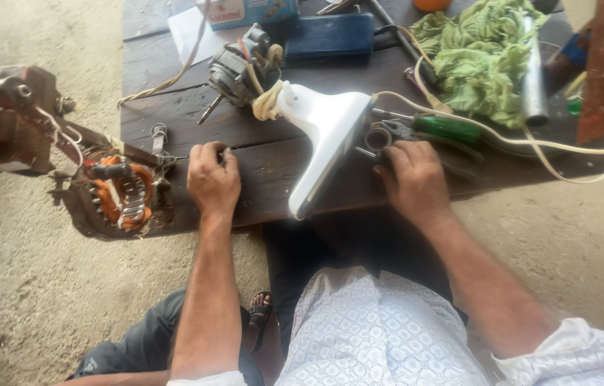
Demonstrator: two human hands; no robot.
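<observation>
Below, dark wooden bench, with white fan stand lying across its middle, tilted toward the near edge. Left hand curled, knuckles up, pressing the bench left of the stand; grasp unclear. Right hand closed over pliers just right of it. Green-handled screwdriver beside.

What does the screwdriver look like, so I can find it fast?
Start at the dark wooden table and find the crumpled green cloth at its far right. Just in front of that cloth, beyond the right hand, lies the screwdriver. Its shiny green handle sets it apart from the white plastic fan neck beside it.
</observation>
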